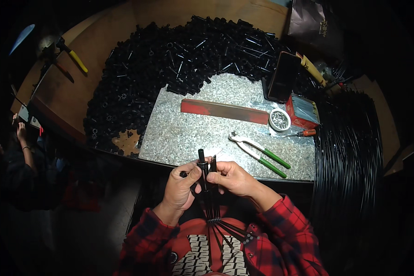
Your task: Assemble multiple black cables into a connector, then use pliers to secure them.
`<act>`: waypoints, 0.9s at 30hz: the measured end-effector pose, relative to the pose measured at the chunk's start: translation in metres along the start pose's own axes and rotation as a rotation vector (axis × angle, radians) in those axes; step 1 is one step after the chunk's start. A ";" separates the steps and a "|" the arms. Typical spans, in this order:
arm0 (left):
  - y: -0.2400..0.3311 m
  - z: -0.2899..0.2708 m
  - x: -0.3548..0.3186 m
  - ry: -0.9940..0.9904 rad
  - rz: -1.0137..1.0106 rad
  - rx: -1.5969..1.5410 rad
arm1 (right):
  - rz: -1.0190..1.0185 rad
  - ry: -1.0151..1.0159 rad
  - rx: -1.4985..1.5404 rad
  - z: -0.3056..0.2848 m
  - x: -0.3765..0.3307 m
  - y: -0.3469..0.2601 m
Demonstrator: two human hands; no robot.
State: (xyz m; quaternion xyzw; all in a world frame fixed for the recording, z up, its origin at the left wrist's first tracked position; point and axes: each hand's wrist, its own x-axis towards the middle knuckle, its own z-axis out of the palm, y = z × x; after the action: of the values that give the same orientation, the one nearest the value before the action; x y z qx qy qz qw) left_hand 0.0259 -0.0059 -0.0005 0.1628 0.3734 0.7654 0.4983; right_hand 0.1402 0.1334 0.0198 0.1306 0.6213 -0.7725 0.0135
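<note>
Just off the near edge of the speckled stone slab [165,138], both my hands work close together. My left hand [178,187] is closed round an upright black plastic tube [201,156] with a collar, which looks like an umbrella runner. A second small black piece [183,174] pokes out by its fingers. My right hand [238,180] pinches the upper ends of several thin black umbrella ribs [211,207] beside the tube. Lower down, the ribs fan out over my lap from a jointed cluster. Fingers hide where the ribs meet the tube.
Green-handled nippers [272,162] and a red-stained bar [223,112] lie on the slab. Near them are a white cup [279,120] of tiny metal bits, a screwdriver [307,133], a red box [303,112] and a phone [284,76]. Black parts [138,78] heap behind; long rods [347,142] hang right.
</note>
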 end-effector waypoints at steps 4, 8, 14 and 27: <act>0.012 0.008 -0.002 0.003 0.066 0.104 | -0.058 0.004 -0.044 0.006 -0.008 -0.003; 0.026 0.011 0.002 -0.042 -0.039 0.202 | 0.000 -0.040 -0.087 -0.004 -0.011 0.004; 0.031 0.000 0.007 -0.062 -0.056 0.148 | -0.092 -0.039 -0.018 0.005 -0.005 -0.002; 0.064 -0.011 0.030 0.050 0.252 -0.035 | 0.025 -0.030 -0.009 0.007 -0.002 0.000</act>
State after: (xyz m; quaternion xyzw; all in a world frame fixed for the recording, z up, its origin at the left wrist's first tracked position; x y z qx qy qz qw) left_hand -0.0352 0.0018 0.0358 0.1807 0.3490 0.8320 0.3915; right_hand 0.1405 0.1264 0.0212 0.1265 0.6228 -0.7714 0.0330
